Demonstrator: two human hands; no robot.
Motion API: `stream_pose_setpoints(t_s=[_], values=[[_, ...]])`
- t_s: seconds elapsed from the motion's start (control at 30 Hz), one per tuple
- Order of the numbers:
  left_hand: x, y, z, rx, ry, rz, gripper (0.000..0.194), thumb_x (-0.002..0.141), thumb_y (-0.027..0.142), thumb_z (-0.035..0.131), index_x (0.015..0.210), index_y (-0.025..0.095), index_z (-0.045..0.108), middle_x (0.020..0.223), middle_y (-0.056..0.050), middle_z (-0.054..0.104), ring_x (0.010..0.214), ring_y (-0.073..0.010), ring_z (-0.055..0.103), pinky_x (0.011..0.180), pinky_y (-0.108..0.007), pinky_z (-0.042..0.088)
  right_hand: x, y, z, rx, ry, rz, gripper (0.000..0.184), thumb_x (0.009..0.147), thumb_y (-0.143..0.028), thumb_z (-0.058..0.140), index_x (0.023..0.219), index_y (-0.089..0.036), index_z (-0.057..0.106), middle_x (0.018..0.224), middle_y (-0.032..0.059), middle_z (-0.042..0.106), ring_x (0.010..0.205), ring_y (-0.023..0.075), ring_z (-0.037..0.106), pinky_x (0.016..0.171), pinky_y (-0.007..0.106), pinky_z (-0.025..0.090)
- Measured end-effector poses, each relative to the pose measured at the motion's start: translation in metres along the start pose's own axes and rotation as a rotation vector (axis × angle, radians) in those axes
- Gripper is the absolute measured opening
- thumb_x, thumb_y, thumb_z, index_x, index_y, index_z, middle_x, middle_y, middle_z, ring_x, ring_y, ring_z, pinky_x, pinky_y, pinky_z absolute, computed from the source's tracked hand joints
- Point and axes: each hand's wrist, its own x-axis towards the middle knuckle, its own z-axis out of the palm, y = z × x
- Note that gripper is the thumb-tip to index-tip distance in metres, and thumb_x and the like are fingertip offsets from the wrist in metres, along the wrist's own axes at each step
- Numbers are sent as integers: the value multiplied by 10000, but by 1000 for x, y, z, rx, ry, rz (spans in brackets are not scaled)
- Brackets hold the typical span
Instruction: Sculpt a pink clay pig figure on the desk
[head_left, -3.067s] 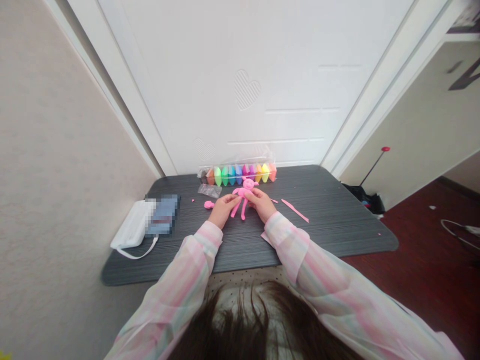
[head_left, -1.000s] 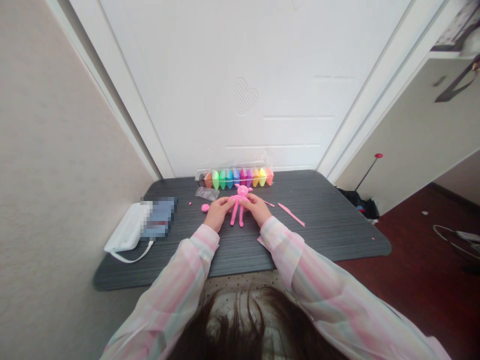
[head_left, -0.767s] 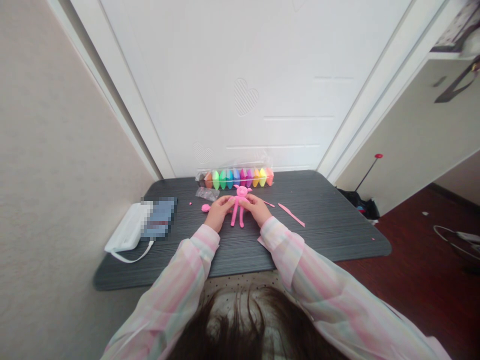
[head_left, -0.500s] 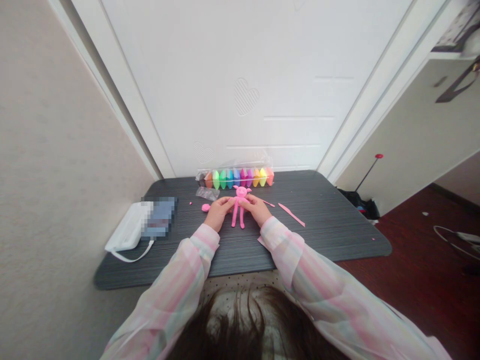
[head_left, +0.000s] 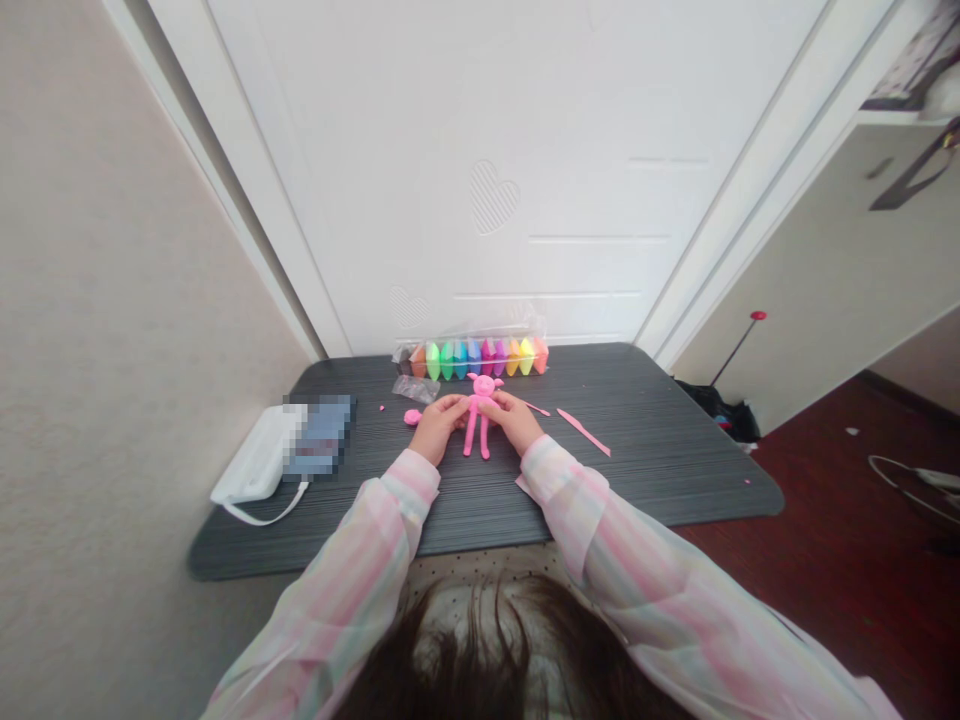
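Note:
Between my hands is a pink clay figure (head_left: pixel 484 387) with a round head, two ears and two long legs pointing toward me. My left hand (head_left: pixel 439 424) pinches its body from the left, and my right hand (head_left: pixel 516 420) grips it from the right; the fingers partly cover the torso and any arms. A lump of pink clay (head_left: pixel 412 416) lies just left of my left hand. To the right of my right hand are a pink clay knife (head_left: pixel 583 431) and a thinner pink tool (head_left: pixel 538 408), partly behind my fingers.
Along the back of the dark table (head_left: pixel 645 420) stands a row of coloured clay packs (head_left: pixel 472 358) in clear plastic. A crumpled clear wrapper (head_left: pixel 416 388) lies before it. At left are a white power bank (head_left: pixel 259 455) with a cable and a blurred blue object (head_left: pixel 321 435).

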Motion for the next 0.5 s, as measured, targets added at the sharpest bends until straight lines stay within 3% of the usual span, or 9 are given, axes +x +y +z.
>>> stream_pose_setpoints(t_s=[0.5], values=[[-1, 1, 0, -21, -19, 16, 223, 830, 290, 501, 967, 120, 546, 908, -41, 584, 751, -124, 572, 656, -302, 497, -1, 1, 0, 7, -3, 1, 258, 589, -391, 647, 741, -183, 630, 676, -20, 608, 639, 129, 507, 644, 279, 386]])
